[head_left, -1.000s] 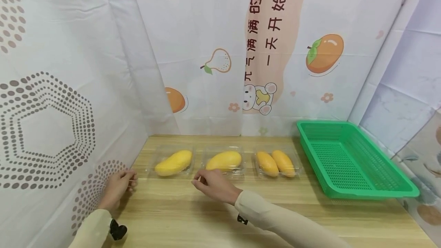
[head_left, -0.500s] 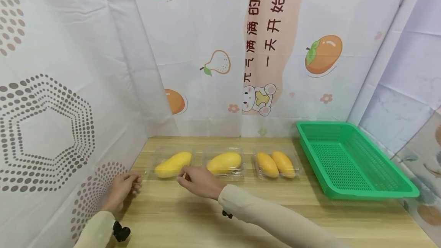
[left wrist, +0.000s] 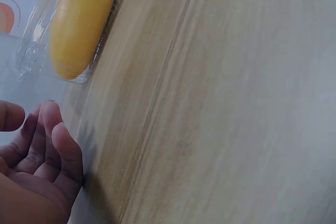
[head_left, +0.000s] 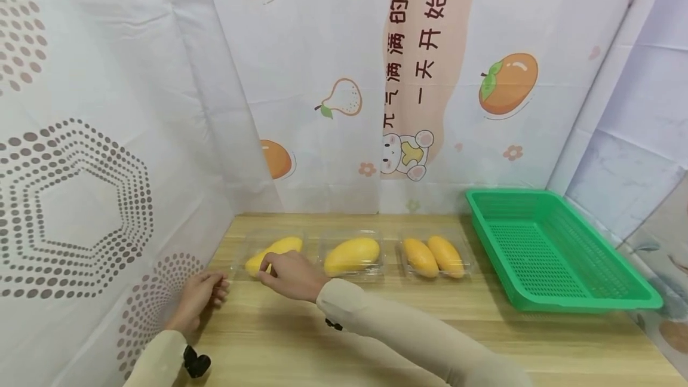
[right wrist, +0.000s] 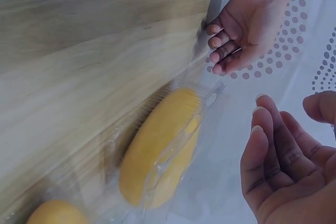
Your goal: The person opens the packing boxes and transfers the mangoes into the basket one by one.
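Observation:
A clear plastic box [head_left: 239,263] with yellow mango [head_left: 290,245] inside stands at the left of the row. My right hand [head_left: 292,273] hovers in front of this box and partly covers it in the head view. In the right wrist view its fingers [right wrist: 255,153] are loosely bent, thumb apart, holding nothing. At the table's left edge, my left hand [head_left: 200,296] is near the same box, with relaxed fingers [left wrist: 66,142] and an empty palm. A second clear box holds a yellow mango [head_left: 352,255]. Two orange mangoes [head_left: 421,257] lie in the third.
A green plastic basket [head_left: 577,301] stands on the right of the wooden table [head_left: 376,321]. Printed cloth [head_left: 322,154] hangs along the back, with more cloth on the left and right sides.
My right hand has moved left, from in front of the middle box to the left box. The left hand has stayed nearly still. The boxes have not moved.

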